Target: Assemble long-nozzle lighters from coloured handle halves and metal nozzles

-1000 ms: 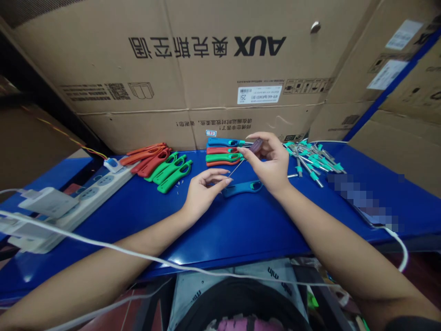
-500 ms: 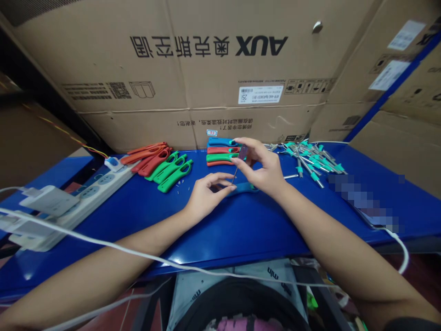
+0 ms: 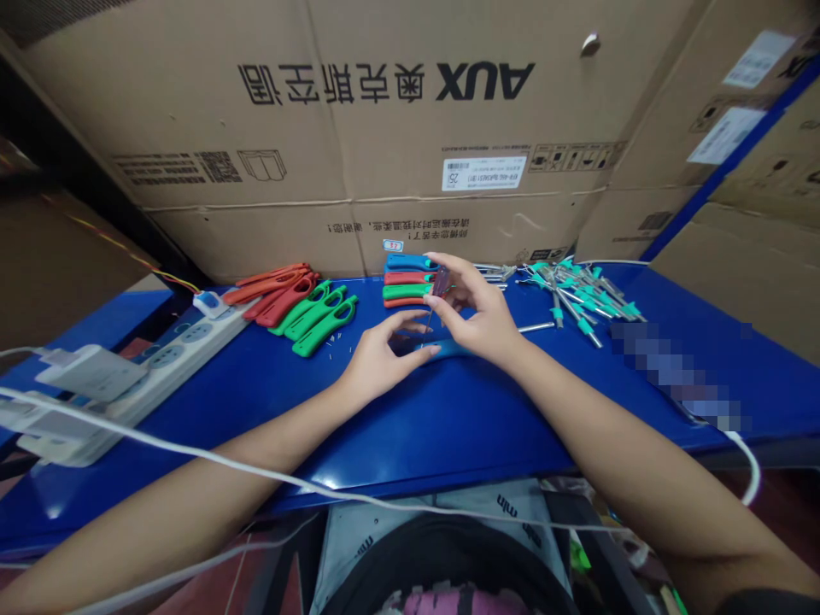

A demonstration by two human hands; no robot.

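Observation:
My right hand (image 3: 477, 307) grips a small screwdriver (image 3: 441, 280) by its dark reddish handle, with its thin shaft pointing down. The tip meets or comes very near a blue plastic handle (image 3: 452, 349) that lies on the table. Curled around the left end of that handle, my left hand (image 3: 384, 352) has its thumb against it and its forefinger beside the shaft. Just behind my hands is a row of handles in blue (image 3: 405, 262), red (image 3: 407, 278) and green (image 3: 403, 292), with metal parts at their right ends.
Loose green handles (image 3: 324, 325) and red handles (image 3: 285, 299) lie at left, near tiny metal pins. Metal rods with teal pieces (image 3: 580, 299) are heaped at right. A power strip (image 3: 185, 350), a white cable (image 3: 256, 465) and a blurred-out device (image 3: 679, 376) flank the work area; cardboard (image 3: 384, 171) stands behind.
My right hand has shifted slightly left and down with the screwdriver, which now stands more upright over the blue handle. My left hand has stayed nearly still.

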